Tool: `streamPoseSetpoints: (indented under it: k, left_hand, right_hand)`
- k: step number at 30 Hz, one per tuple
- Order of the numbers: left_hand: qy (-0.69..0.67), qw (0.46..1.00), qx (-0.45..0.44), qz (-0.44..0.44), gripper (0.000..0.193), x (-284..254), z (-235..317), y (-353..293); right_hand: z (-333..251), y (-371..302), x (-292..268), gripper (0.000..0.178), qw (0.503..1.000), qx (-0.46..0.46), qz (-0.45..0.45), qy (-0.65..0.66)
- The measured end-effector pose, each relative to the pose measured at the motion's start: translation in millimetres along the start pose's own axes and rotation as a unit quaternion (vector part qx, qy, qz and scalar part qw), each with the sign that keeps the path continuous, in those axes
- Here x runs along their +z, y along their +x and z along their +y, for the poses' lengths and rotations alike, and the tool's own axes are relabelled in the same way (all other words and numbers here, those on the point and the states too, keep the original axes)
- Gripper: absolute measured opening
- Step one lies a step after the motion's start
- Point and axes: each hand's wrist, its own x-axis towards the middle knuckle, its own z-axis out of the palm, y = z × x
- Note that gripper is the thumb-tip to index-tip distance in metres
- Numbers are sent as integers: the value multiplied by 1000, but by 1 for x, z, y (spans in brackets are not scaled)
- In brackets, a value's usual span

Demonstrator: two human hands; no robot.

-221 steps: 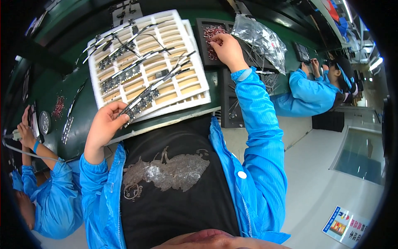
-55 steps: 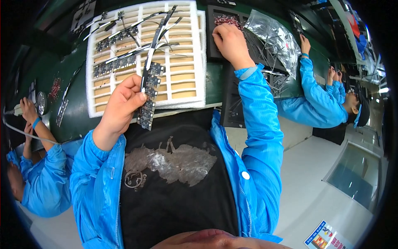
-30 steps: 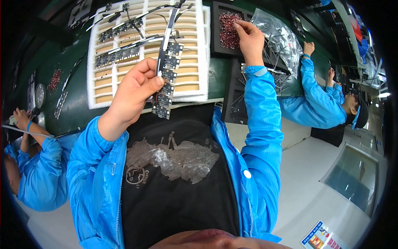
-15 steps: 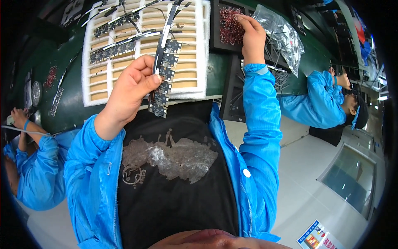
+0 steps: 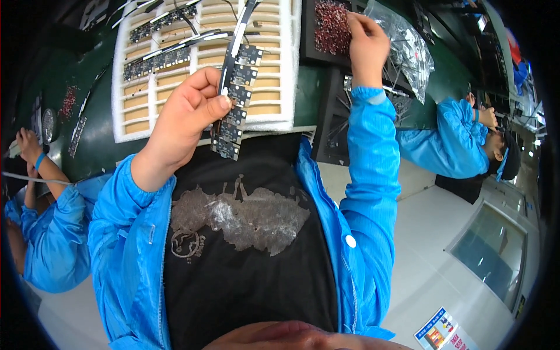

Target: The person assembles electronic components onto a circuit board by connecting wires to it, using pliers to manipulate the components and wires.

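My left hand (image 5: 189,114) pinches a strip of black circuit boards (image 5: 238,108) between thumb and fingers, holding it upright in front of my chest. Dark and white flat cables (image 5: 234,44) run up along the strip's left side. At the right edge of a heap of tiny red parts (image 5: 332,28) is my right hand (image 5: 370,49), thumb and forefinger pressed together. Whatever is in that pinch is too small to make out. The heap lies in a black tray (image 5: 307,44).
Behind my left hand lies a white foam tray (image 5: 122,111) with slots, holding more circuit boards (image 5: 157,64). A clear plastic bag (image 5: 405,49) and a black bin of thin dark pieces (image 5: 329,125) flank my right arm. Co-workers in blue sit left (image 5: 61,245) and right (image 5: 452,140).
My right fingertips have shifted from over the red parts to the heap's right edge. My left hand keeps its hold on the circuit board strip. The whole view has shifted slightly.
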Motion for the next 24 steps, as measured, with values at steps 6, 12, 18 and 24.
streamPoseSetpoints:
  k: [6,12,18,24]
  left_hand:
    - [-40,999,19,11,19,4,1,-2]
    - [65,996,42,46,25,10,-9,-2]
    - [52,998,-1,22,30,17,-6,-9]
    - [26,1000,-2,15,37,15,-15,-15]
  right_hand:
    - [-91,-48,-5,22,996,-6,-81,40]
    - [-159,-151,-7,11,960,121,-222,116]
    - [-170,-192,0,7,936,187,-258,147]
    - [-177,-205,-4,14,911,237,-273,197]
